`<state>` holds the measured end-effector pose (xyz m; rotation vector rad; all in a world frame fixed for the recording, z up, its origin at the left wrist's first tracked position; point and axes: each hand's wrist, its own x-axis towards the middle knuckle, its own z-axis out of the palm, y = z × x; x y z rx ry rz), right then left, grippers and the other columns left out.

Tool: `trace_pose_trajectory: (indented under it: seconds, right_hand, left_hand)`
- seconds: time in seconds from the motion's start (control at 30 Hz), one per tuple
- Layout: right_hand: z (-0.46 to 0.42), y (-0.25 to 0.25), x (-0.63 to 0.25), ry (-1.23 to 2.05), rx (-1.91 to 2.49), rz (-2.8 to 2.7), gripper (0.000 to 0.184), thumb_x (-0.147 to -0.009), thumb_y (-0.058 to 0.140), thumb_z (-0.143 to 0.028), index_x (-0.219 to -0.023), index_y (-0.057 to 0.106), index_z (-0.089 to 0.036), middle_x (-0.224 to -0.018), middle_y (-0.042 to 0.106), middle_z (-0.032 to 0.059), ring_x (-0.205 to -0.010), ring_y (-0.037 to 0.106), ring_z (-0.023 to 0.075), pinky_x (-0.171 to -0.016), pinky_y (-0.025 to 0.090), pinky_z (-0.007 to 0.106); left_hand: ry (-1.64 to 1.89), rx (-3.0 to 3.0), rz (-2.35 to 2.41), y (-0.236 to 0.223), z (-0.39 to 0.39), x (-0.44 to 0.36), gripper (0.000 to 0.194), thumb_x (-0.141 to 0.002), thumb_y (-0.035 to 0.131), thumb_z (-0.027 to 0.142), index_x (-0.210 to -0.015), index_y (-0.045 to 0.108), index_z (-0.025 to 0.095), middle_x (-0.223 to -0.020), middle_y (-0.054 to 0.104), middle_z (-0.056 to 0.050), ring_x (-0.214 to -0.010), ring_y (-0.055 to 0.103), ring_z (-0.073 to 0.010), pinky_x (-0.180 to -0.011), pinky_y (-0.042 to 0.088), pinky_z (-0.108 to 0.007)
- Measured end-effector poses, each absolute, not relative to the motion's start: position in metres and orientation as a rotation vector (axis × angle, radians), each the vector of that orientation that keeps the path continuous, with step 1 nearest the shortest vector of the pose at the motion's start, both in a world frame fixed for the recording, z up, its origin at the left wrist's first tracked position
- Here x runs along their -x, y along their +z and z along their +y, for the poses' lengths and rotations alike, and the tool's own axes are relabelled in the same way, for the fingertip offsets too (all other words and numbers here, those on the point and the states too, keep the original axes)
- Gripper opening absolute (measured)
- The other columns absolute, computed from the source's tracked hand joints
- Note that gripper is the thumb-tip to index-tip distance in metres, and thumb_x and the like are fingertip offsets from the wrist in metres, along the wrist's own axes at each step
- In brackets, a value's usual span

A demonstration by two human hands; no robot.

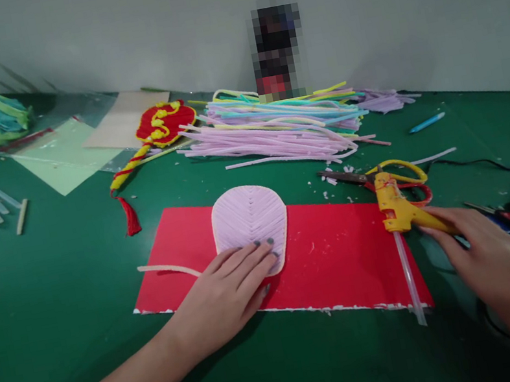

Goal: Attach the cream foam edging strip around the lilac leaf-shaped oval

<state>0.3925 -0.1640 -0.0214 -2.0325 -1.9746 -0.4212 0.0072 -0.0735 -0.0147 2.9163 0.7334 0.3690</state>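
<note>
purple striped oval (250, 218) on red board (334, 249), green table (90, 352) beneath. left hand (232, 287) flat over the oval's lower part, fingers extended, close together, pressing, not pinching. right hand (488, 255) curled round the handle of a yellow glue gun (401, 208), clear stick hanging down over the board's right end. scissors (361, 177) just beyond.

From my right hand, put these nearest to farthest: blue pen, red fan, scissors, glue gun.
1. Glue gun, held in the right hand.
2. Scissors, just beyond it.
3. Blue pen, toward the wall.
4. Red fan, back left.
</note>
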Motion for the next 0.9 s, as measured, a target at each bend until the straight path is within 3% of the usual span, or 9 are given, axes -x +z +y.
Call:
trace_pose_trajectory:
  seconds: [0.17, 0.3, 0.43, 0.63, 0.9]
  right_hand:
    - [-0.168, -0.011, -0.393, -0.419, 2.088, -2.075, 0.044, -0.095, 0.039, -0.037, -0.125, 0.055, -0.009, -0.112, 0.065, 0.0157, -0.102, 0.063, 0.0259, -0.088, 0.049, 0.035]
    - [-0.179, 0.013, -0.352, -0.575, 1.930, -1.867, 0.041, -0.089, 0.054, -0.024, -0.129, 0.055, -0.020, -0.120, 0.064, 0.0108, -0.110, 0.061, 0.0244, -0.097, 0.047, 0.036]
    - [-0.184, 0.028, -0.277, -0.190, 1.638, -2.146, 0.039, -0.088, 0.053, -0.017, -0.127, 0.056, -0.021, -0.126, 0.062, 0.0057, -0.119, 0.056, 0.0210, -0.110, 0.038, 0.038]
    - [-0.164, 0.011, -0.208, 0.019, 1.458, -2.354, 0.031, -0.095, 0.043, -0.022, -0.119, 0.062, -0.016, -0.125, 0.064, 0.0048, -0.116, 0.059, 0.0197, -0.093, 0.053, 0.035]
    - [-0.158, -0.002, -0.205, 0.083, 1.461, -2.302, 0.027, -0.094, 0.046, -0.022, -0.109, 0.066, -0.014, -0.120, 0.067, 0.0062, -0.113, 0.061, 0.0210, -0.093, 0.054, 0.037]
  left_hand:
    - [0.367, -2.920, 0.737, -0.015, -0.073, -0.008, 0.039, -0.095, 0.041, 0.023, -0.133, 0.047, 0.016, -0.138, 0.054, -0.006, -0.124, 0.051, -0.0217, -0.102, 0.042, -0.039]
    - [0.371, -2.919, 0.733, -0.015, -0.073, -0.007, 0.039, -0.095, 0.041, 0.023, -0.133, 0.046, 0.016, -0.137, 0.054, -0.006, -0.124, 0.051, -0.0214, -0.102, 0.041, -0.038]
    - [0.367, -2.913, 0.723, -0.015, -0.073, -0.007, 0.039, -0.095, 0.042, 0.022, -0.134, 0.046, 0.017, -0.137, 0.054, -0.006, -0.124, 0.051, -0.0218, -0.101, 0.042, -0.039]
    - [0.392, -2.909, 0.709, -0.016, -0.073, -0.007, 0.037, -0.095, 0.043, 0.021, -0.132, 0.048, 0.016, -0.135, 0.056, -0.008, -0.123, 0.052, -0.0220, -0.101, 0.043, -0.039]
    - [0.386, -2.706, 0.768, -0.011, -0.070, -0.006, 0.038, -0.093, 0.045, 0.021, -0.131, 0.048, 0.017, -0.135, 0.055, -0.008, -0.124, 0.051, -0.0197, -0.103, 0.044, -0.038]
